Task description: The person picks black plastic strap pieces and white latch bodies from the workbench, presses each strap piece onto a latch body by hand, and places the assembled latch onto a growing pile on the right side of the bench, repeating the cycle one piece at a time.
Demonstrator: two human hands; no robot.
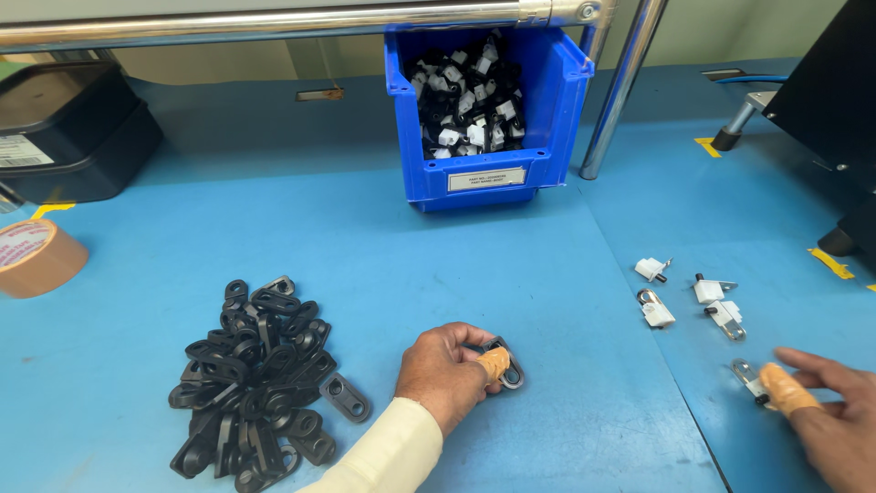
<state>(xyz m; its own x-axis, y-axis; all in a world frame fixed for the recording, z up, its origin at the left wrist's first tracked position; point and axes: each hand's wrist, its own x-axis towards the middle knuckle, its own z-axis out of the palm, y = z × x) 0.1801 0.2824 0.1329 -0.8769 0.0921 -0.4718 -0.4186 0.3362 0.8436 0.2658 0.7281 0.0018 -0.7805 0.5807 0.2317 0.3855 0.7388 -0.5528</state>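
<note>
Left hand (pixel 444 372) curled down on the blue worktop (pixel 365 246), thumb and taped forefinger pinched on one black plastic bracket (pixel 506 363), that piece lying flat just right of the knuckles. Right hand (pixel 832 415) low at the right edge, partly cut off by the frame; taped fingertip pressed on a small white switch part (pixel 750 377) with a metal loop, fingers spread rather than closed, nothing lifted. Four more white switch parts (pixel 693 297) scattered just above, apart from one another.

Left of the held bracket, a loose heap of black brackets (pixel 255 383), one stray lying just off its right side. Further back, centre: blue storage bin (pixel 547 100), open-fronted, packed with mixed black and white parts, a white rectangular label on its front lip, print too small to read. Far left edge: roll of brown packing tape (pixel 35 258), half out of view. Behind it, stacked black trays (pixel 73 128) with a white label at the corner, cut off.

Chrome rail (pixel 274 23) across the top, angled chrome post (pixel 620 87) beside the bin. Black housing (pixel 830 82) at upper right, mostly out of frame, its kind hard to make out. Yellow corner marks (pixel 830 262) taped on the worktop near it.
</note>
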